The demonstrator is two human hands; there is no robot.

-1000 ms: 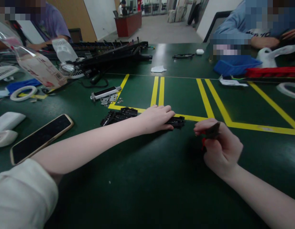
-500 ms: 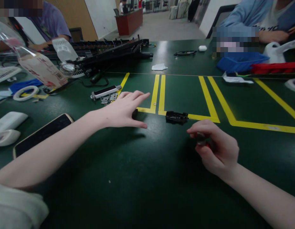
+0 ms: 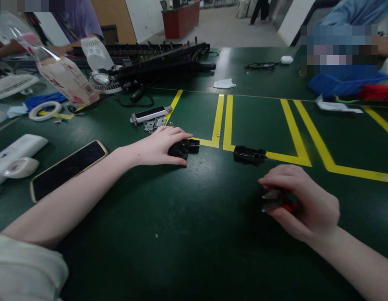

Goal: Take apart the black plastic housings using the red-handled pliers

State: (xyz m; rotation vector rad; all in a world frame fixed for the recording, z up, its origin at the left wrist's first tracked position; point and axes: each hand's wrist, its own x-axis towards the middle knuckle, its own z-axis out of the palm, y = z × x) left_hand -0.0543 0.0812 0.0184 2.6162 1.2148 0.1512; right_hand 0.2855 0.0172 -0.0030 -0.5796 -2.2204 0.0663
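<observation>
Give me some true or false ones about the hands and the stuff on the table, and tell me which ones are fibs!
1. The right hand is holding a tool with some red on it. True.
2. The screen of the phone is dark. True.
3. The left hand is lying on the phone. False: its thumb and fingers are on either side of a black part.
4. The white ring is next to the right hand. False: it is over on the left, farther away than the phone.
5. A second black part is out of both hands. True.
</observation>
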